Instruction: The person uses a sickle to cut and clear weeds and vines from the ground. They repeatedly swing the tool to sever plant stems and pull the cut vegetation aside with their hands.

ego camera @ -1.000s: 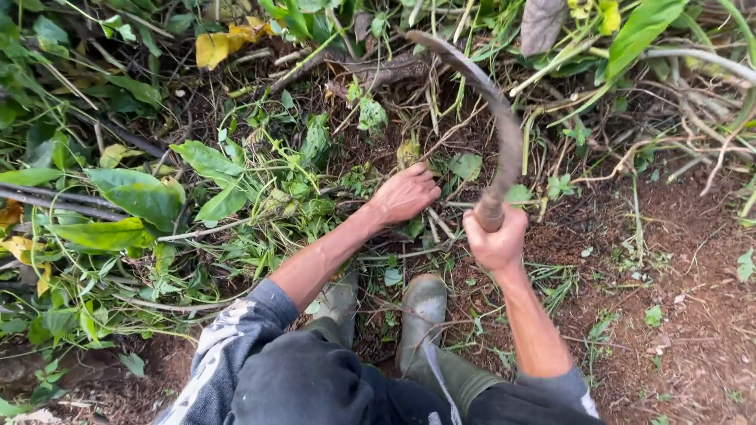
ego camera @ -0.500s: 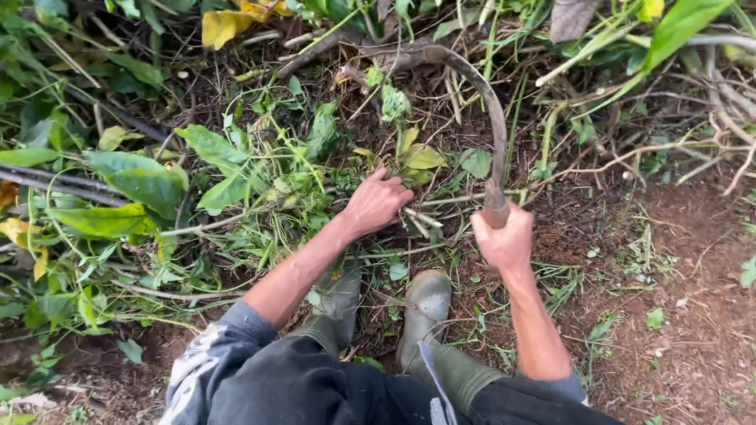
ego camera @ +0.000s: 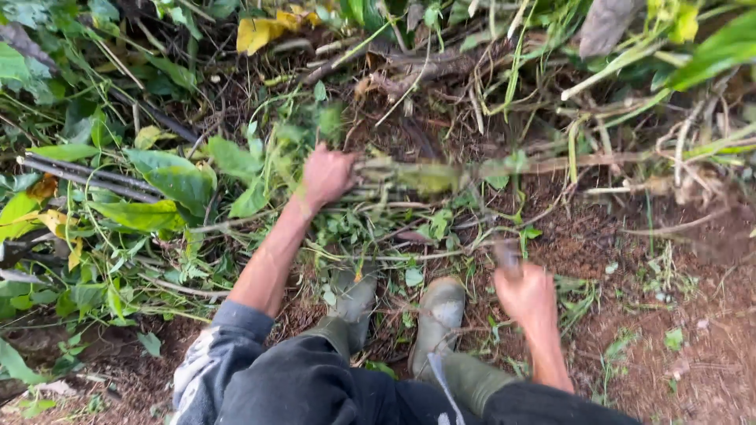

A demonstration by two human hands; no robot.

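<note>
Head view: left hand (ego camera: 327, 175) clenched on a bunch of green stems (ego camera: 409, 173); right hand (ego camera: 526, 295) grips a blurred tool handle (ego camera: 506, 256).

Left hand (ego camera: 326, 175) lifted weeds (ego camera: 409, 175); sickle (ego camera: 508, 258) pulled back.

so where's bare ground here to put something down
The barest patch is the brown soil at lower right, right of the right hand, with only sparse sprouts. A thinner strip lies between that hand and the boots. Left and top are crowded: the left hand grips cut stems amid broad leaves and tangled vines.
</note>
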